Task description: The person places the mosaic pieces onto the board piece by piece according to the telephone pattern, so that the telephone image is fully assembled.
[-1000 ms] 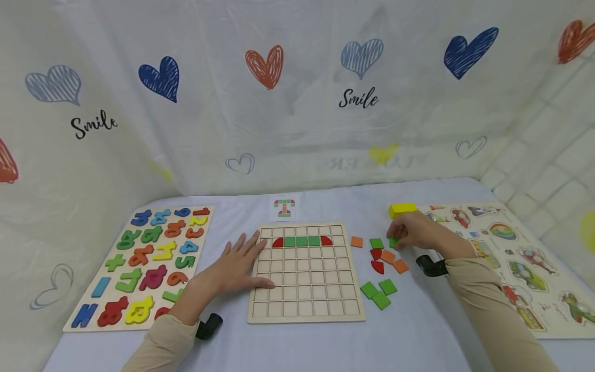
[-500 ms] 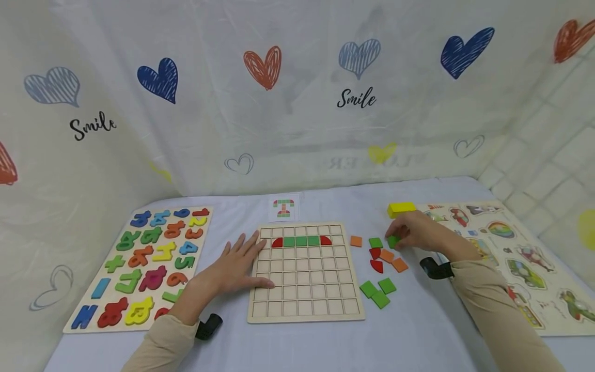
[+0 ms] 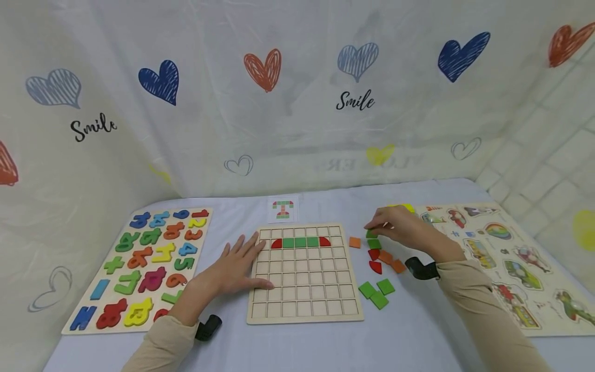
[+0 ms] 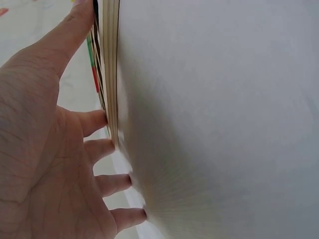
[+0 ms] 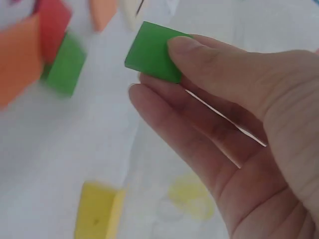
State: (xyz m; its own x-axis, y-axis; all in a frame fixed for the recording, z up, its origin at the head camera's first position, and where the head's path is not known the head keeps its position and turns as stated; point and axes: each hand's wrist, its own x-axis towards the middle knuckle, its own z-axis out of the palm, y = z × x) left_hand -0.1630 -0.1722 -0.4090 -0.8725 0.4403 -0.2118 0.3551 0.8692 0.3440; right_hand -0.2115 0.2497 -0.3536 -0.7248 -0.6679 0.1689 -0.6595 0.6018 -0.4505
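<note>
Between thumb and fingers my right hand (image 3: 403,225) pinches a green square tile (image 5: 154,51), lifted off the cloth above the loose pieces. My left hand (image 3: 234,266) lies spread at the left edge of the wooden grid board (image 3: 304,279); in the left wrist view its thumb and two fingertips touch the board's side. One upper row of the board holds three green squares (image 3: 300,242) between two red quarter-round pieces (image 3: 325,241). Right of the board lie loose green tiles (image 3: 378,300), orange squares (image 3: 355,242) and red quarter-rounds (image 3: 375,267).
A pattern card (image 3: 283,208) lies behind the board. To the left is a number puzzle (image 3: 135,268), to the right a picture puzzle board (image 3: 506,268). A yellow block (image 3: 410,207) sits partly hidden behind the right hand. A printed curtain (image 3: 297,124) hangs at the back.
My right hand has picked the green tile up from the cloth and carried it left and slightly away from me. The left hand stays at the board's edge.
</note>
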